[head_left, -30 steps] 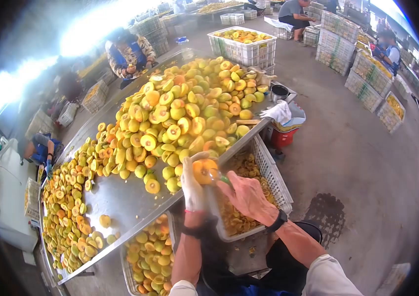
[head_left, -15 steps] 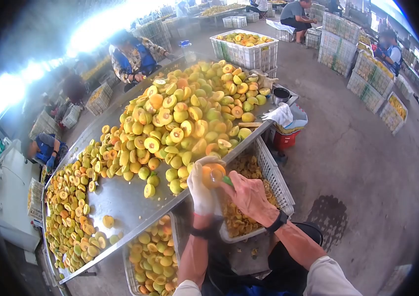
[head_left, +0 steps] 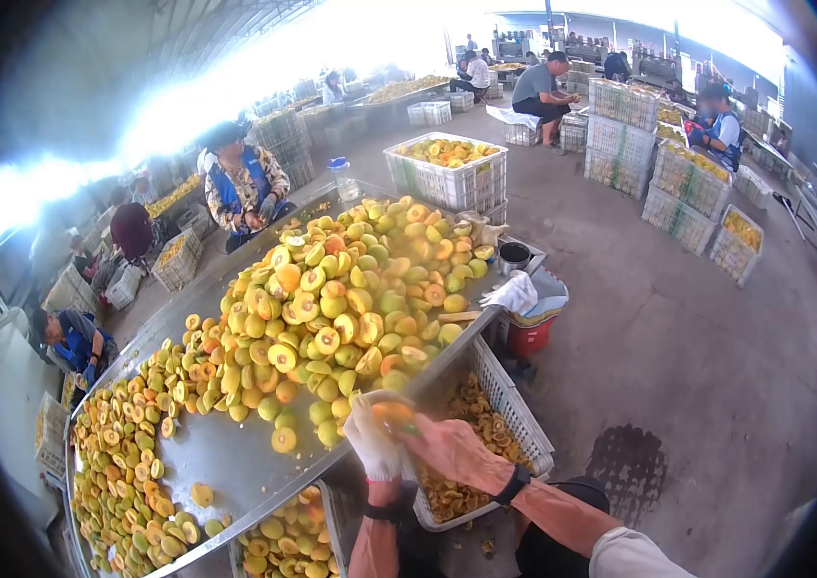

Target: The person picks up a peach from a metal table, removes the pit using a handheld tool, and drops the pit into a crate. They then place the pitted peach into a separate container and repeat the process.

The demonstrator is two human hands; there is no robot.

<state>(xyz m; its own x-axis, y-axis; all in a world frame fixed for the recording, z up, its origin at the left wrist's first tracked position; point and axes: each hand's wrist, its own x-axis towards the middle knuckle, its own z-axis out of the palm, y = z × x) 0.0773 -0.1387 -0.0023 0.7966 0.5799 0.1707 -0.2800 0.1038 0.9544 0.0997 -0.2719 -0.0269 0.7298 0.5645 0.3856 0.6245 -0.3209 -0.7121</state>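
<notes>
A metal table is largely covered by halved fruit, piled high centrally and spread lower leftward; a lone piece is surrounded by bare metal; a blue-capped bottle is set at the far edge, a dark cup, wooden strip and white glove at the right

A metal counter slants across the scene, heaped with cut yellow-green fruit. By its near edge, the white-gloved left hand holds an orange fruit; the blurred right hand meets it from the right. A white crate of brownish pieces stands below. At the counter's right end are a white glove and a dark cup; beyond its far side is a person in a blue vest.
</notes>
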